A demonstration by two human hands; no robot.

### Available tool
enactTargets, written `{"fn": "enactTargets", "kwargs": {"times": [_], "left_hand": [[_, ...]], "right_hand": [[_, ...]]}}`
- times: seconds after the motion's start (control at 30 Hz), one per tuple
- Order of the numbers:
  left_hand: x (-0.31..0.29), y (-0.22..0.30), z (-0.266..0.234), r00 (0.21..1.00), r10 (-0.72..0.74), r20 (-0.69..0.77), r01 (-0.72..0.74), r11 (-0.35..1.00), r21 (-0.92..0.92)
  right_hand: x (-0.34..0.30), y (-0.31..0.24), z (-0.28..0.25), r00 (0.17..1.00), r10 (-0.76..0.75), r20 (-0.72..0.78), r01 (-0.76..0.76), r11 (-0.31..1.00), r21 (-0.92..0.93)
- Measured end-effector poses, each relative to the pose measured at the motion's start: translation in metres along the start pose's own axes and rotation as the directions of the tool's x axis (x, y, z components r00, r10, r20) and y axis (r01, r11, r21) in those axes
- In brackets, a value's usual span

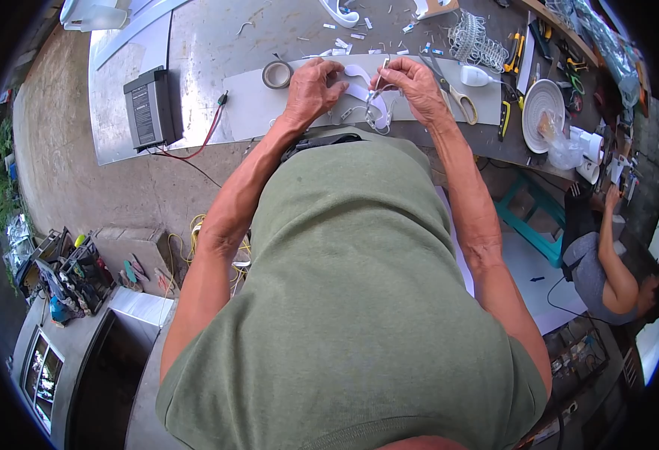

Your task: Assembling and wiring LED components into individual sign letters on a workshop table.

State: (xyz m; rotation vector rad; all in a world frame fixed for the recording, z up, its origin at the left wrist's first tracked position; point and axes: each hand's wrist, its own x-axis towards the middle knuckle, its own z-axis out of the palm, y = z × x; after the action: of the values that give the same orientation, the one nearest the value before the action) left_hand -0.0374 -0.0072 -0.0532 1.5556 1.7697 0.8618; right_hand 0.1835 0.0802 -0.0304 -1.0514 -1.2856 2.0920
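A white curved, S-like piece (360, 91) lies on a grey sheet (258, 112) between my hands, close to the table's near edge. My left hand (314, 88) is beside its left side, fingers bent and thumb apart from the index finger, with nothing visible between them. Thumb and fingers of my right hand (416, 88) pinch a thin white wired strip (381, 76) above the piece. Thin looped wires (375, 112) with small light-coloured parts hang over its near end; their exact joins are too small to make out.
Scissors (457, 96), a white bottle (477, 76) and a coil of wired modules (479, 41) lie to the right. Left are a tape roll (277, 74) and black power box (149, 109). A person (607, 274) sits at far right, near a teal stool (533, 217).
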Motion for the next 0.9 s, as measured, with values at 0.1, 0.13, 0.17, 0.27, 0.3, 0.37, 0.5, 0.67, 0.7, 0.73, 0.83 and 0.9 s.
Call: {"fn": "enactTargets", "kwargs": {"times": [0.1,0.13,0.17,0.27,0.3,0.37,0.5,0.67,0.7,0.73,0.83,0.9], "left_hand": [[0.004,0.011,0.003,0.997,0.07,-0.01,-0.067,0.982,0.178],[0.005,0.01,0.005,0.997,0.07,-0.013,-0.067,0.982,0.177],[0.008,0.009,0.007,0.997,0.079,-0.008,-0.076,0.977,0.198],[0.016,0.009,0.009,0.996,0.083,0.009,-0.083,0.975,0.204],[0.018,0.01,0.009,0.997,0.078,0.02,-0.081,0.979,0.19],[0.02,0.008,0.01,0.997,0.071,0.028,-0.075,0.981,0.178],[0.024,0.007,0.006,0.992,0.107,0.066,-0.115,0.986,0.122],[0.02,-0.003,0.001,0.995,0.093,0.047,-0.09,0.994,-0.06],[0.018,-0.001,0.0,0.996,0.071,0.058,-0.066,0.994,-0.093],[0.016,0.0,-0.001,0.996,0.071,0.058,-0.065,0.994,-0.093],[0.011,0.002,-0.004,0.996,0.055,0.071,-0.049,0.995,-0.088],[0.006,0.002,-0.008,0.99,0.035,0.14,-0.028,0.998,-0.052]], "right_hand": [[-0.005,-0.005,-0.001,0.997,0.074,0.007,-0.074,0.997,-0.028],[-0.006,-0.004,-0.002,0.997,0.074,0.009,-0.074,0.997,-0.031],[-0.006,-0.003,-0.002,0.996,0.088,0.004,-0.088,0.994,-0.065],[-0.008,0.0,-0.001,0.993,0.111,-0.045,-0.117,0.982,-0.147],[-0.008,0.0,0.0,0.989,0.119,-0.088,-0.134,0.972,-0.193],[-0.008,0.004,0.0,0.986,0.121,-0.118,-0.141,0.974,-0.177],[-0.009,0.009,0.001,0.971,0.153,-0.186,-0.183,0.971,-0.156],[-0.007,0.004,0.011,0.96,0.198,-0.197,-0.232,0.958,-0.17],[-0.006,0.005,0.011,0.958,0.208,-0.195,-0.241,0.957,-0.162],[-0.005,0.008,0.01,0.958,0.209,-0.195,-0.241,0.957,-0.161],[-0.003,0.011,0.009,0.967,0.178,-0.184,-0.211,0.961,-0.179],[-0.004,0.006,0.01,0.955,0.231,-0.187,-0.259,0.956,-0.138]]}}
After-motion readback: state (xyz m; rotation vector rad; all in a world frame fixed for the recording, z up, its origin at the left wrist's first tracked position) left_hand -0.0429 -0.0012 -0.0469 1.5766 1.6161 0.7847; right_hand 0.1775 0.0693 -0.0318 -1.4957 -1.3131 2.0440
